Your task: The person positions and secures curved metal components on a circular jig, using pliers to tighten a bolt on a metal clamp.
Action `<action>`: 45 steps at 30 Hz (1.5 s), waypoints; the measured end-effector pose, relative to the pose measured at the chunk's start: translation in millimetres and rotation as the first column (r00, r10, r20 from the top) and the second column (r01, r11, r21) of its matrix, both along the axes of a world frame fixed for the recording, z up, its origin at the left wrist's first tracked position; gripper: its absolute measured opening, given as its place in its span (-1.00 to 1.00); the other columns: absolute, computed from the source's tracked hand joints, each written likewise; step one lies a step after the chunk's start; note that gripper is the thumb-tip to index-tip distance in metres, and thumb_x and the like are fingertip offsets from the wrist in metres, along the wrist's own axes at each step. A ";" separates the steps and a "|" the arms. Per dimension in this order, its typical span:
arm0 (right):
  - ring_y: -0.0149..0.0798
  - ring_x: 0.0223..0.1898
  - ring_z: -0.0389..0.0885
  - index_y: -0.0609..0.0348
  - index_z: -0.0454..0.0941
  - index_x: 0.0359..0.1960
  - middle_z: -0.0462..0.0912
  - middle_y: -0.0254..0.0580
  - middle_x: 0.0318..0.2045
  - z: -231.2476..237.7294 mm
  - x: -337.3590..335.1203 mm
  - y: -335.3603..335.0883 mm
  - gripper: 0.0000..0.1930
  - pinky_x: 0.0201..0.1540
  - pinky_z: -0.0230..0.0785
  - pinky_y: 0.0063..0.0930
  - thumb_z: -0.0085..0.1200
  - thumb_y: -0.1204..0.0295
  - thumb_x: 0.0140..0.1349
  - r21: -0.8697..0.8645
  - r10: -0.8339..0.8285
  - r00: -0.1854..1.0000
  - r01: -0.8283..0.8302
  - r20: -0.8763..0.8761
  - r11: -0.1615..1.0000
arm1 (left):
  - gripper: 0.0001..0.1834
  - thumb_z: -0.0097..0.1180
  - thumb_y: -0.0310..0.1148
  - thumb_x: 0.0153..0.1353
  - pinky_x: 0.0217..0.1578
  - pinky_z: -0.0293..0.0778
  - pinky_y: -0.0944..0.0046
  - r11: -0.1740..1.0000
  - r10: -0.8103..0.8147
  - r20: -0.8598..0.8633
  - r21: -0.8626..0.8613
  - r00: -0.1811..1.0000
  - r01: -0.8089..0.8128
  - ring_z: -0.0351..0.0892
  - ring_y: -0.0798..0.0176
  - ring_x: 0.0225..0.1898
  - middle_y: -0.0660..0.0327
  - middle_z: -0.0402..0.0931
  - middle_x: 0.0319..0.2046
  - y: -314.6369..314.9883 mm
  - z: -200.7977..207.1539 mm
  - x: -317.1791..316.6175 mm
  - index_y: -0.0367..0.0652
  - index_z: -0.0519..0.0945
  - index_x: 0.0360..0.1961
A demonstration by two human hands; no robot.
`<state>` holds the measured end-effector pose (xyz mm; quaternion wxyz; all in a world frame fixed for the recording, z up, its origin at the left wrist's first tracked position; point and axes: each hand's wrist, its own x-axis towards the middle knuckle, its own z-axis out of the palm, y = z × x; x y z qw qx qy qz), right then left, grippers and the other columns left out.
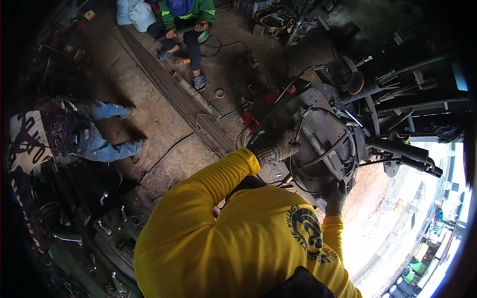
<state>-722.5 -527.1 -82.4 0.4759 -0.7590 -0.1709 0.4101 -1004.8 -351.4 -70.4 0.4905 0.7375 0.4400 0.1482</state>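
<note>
In front of me is a round metal frame (324, 160), a dark ring with bars across it, on a cluttered steel workbench (318, 97). My left hand (276, 150), in a grey knit glove, is closed at the ring's left edge; its grip is partly hidden. My right hand (336, 197), also gloved, closes on the near right edge beside the end of a flat crossbar (323, 156). Yellow sleeves cover both my arms. Behind the left hand lies a red tool or clamp (250, 120).
Long steel rods (174, 89) and cables cross the floor. A seated person in green (189, 20) is at the far side; another person in jeans (112, 144) is at left. A machine with levers (104, 228) stands lower left. A dark cylinder (400, 149) juts out right.
</note>
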 end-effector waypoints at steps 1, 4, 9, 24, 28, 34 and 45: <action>-0.50 -0.51 0.49 0.10 0.46 0.13 0.57 -0.40 -0.36 1.2 -2.5 0.9 -0.66 -0.54 0.37 -0.62 0.06 0.37 0.35 0.005 -0.010 1.000 0.010 0.008 1.000 | -0.58 0.15 -0.07 0.22 -0.03 0.50 0.05 1.000 0.003 0.000 -0.020 1.000 -0.003 0.62 -0.05 -0.08 0.06 0.64 -0.13 0.4 1.1 -0.1 -0.13 0.54 -0.02; -0.50 -0.50 0.49 0.10 0.46 0.14 0.57 -0.39 -0.36 9.7 -8.8 3.2 -0.65 -0.54 0.37 -0.63 0.07 0.37 0.34 0.001 -0.014 0.999 0.014 0.048 1.000 | -0.57 0.15 -0.07 0.23 -0.01 0.50 0.05 0.999 0.007 0.006 -0.035 1.000 -0.007 0.62 -0.04 -0.07 0.05 0.63 -0.12 -0.2 3.7 -0.6 -0.14 0.55 -0.02; -0.45 -0.29 0.49 0.20 0.47 0.16 0.58 -0.31 -0.20 3.6 -6.7 1.4 -0.62 -0.30 0.36 -0.57 0.08 0.38 0.33 -0.013 -0.032 0.998 0.033 0.056 0.999 | -0.56 0.14 -0.07 0.23 0.02 0.48 0.07 0.999 0.013 0.006 0.032 1.000 -0.013 0.61 -0.03 -0.03 0.05 0.62 -0.08 -1.1 -4.5 1.0 -0.16 0.56 0.00; -0.42 -0.15 0.54 0.30 0.50 0.09 0.64 -0.21 -0.10 -5.2 0.5 -1.8 -0.64 -0.12 0.39 -0.56 0.10 0.37 0.33 0.009 0.055 0.982 -0.058 0.179 0.998 | -0.59 0.19 -0.13 0.21 0.00 0.49 0.05 0.998 0.049 0.071 0.030 0.996 -0.051 0.60 -0.03 -0.04 0.04 0.60 -0.06 -2.3 -30.3 8.6 -0.15 0.54 -0.01; -0.42 -0.15 0.54 0.30 0.51 0.08 0.64 -0.19 -0.12 5.7 -5.8 0.5 -0.64 -0.13 0.39 -0.56 0.11 0.37 0.32 -0.020 0.084 0.963 -0.081 0.256 0.996 | -0.58 0.20 -0.15 0.21 -0.01 0.49 0.05 0.998 0.026 0.028 0.051 0.999 -0.028 0.60 -0.03 -0.05 0.04 0.60 -0.07 -1.2 -19.1 5.8 -0.13 0.53 0.01; -0.48 -0.29 0.54 0.29 0.51 0.02 0.64 -0.22 -0.21 -12.8 5.9 -1.3 -0.69 -0.28 0.38 -0.61 0.11 0.39 0.30 -0.022 0.033 0.990 -0.030 0.135 0.999 | -0.60 0.20 -0.15 0.21 -0.03 0.50 0.05 0.998 0.009 0.078 0.055 0.997 -0.014 0.60 -0.02 -0.05 0.06 0.60 -0.09 -2.0 -22.5 4.2 -0.12 0.53 0.00; -0.57 -0.53 0.44 0.17 0.54 -0.04 0.60 -0.36 -0.41 4.0 -9.3 5.1 -0.77 -0.55 0.25 -0.65 0.11 0.40 0.31 0.003 0.003 0.991 -0.003 0.131 1.000 | -0.62 0.18 -0.14 0.22 -0.04 0.50 0.06 0.995 -0.001 0.047 0.095 0.999 -0.004 0.60 -0.03 -0.08 0.06 0.61 -0.12 0.1 -27.4 7.1 -0.13 0.53 -0.04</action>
